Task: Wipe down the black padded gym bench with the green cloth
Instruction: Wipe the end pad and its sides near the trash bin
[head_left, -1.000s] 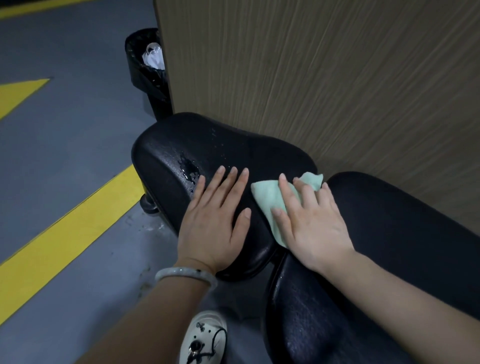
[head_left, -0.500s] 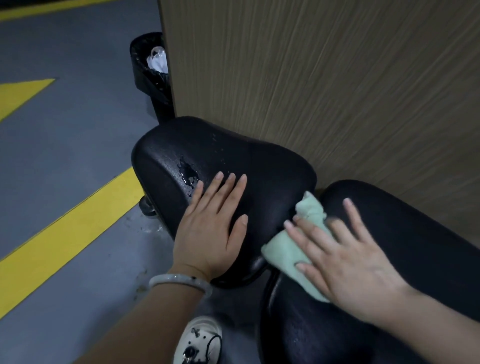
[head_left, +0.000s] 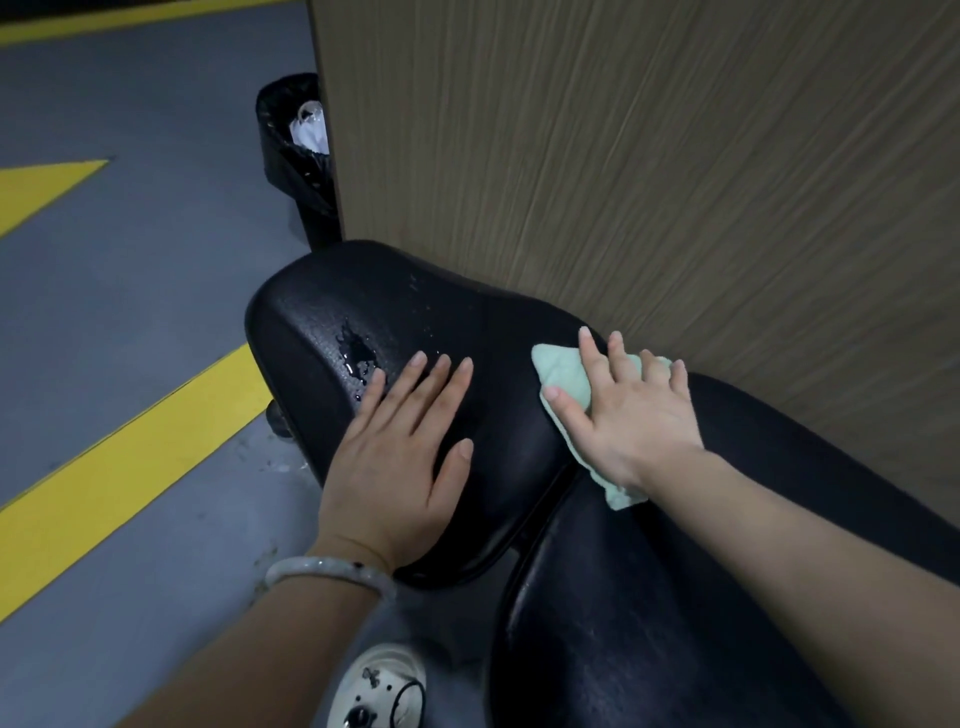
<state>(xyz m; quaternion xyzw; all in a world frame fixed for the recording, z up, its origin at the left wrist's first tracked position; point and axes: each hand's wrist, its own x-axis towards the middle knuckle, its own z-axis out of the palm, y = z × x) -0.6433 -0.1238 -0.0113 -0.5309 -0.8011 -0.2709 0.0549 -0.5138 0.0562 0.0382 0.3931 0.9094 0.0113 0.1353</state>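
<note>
- Black padded gym bench (head_left: 395, 312) (wet patch near its far end) lies under our flat, open left hand (head_left: 400, 457).
- Our right hand (head_left: 623, 415) presses the pale green cloth (head_left: 563, 374) onto it with straight fingers, beside the left.

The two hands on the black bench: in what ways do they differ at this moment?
The left hand lies bare on the seat pad, while the right hand presses the green cloth against it. The left hand is next to a small puddle; the right hand is near the wooden panel. The left wrist has a pale bangle; the right wrist has none. Both hands lie flat with straight fingers.
</note>
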